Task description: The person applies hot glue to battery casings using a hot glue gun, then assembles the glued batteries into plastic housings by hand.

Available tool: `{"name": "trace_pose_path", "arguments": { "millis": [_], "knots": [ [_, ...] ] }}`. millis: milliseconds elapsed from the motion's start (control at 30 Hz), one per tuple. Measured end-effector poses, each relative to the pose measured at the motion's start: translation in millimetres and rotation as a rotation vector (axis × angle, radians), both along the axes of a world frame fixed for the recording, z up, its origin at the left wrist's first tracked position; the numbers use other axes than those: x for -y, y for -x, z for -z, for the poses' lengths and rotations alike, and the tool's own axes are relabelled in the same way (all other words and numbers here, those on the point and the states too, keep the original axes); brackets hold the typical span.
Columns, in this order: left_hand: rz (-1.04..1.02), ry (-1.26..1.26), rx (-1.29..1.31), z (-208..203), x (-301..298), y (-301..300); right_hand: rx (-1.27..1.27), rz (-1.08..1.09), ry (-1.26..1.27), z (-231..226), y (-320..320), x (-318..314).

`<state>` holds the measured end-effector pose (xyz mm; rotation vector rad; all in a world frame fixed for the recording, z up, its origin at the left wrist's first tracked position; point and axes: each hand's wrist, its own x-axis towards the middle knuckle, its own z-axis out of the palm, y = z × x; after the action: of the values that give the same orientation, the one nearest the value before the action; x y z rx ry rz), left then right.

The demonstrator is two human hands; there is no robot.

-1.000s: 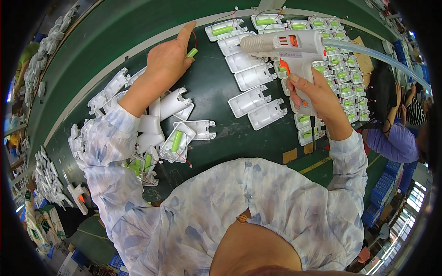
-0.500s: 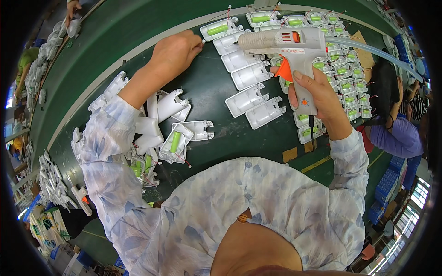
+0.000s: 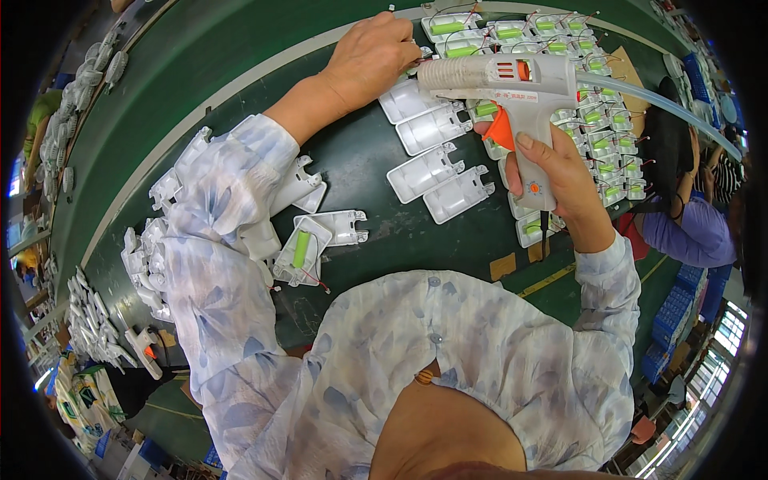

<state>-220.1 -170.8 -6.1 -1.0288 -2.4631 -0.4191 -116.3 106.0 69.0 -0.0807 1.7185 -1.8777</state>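
Note:
My right hand point(image 3: 566, 168) is wrapped round the grip of a white hot glue gun point(image 3: 538, 78), its index finger by the orange trigger point(image 3: 499, 128). The gun's nozzle end points left, towards my left hand point(image 3: 372, 60). My left hand is closed, its fingertips down at the far end of a column of white plastic casings point(image 3: 434, 130); what they hold, if anything, is hidden behind the knuckles. Beside the gun, rows of casings with green cylindrical cells point(image 3: 594, 118) and thin wires fill the right of the dark table point(image 3: 352, 168).
A translucent hose or glue stick point(image 3: 652, 92) runs from the gun's rear to the right. Left of me lie piled casings point(image 3: 144, 260) and one casing with a green cell point(image 3: 301, 250). A second glue gun point(image 3: 144, 350) lies far left. People point(image 3: 688, 228) sit at right.
My left hand has moved right, over the spot where a casing with a green cell showed. The glue gun in my right hand has shifted slightly right and down.

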Motion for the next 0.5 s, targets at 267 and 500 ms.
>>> {"name": "trace_pose_path", "arguments": {
  "millis": [267, 500],
  "knots": [
    [0.038, -0.130, -0.042, -40.2, 0.4, -4.2, -0.010, 0.005, -0.018, -0.5, -0.9, -3.2],
    [0.289, -0.090, 0.265, -196.9, -76.5, -50.5, -0.054, -0.026, -0.139, -6.8, -7.8, -2.1]
  ]
}}
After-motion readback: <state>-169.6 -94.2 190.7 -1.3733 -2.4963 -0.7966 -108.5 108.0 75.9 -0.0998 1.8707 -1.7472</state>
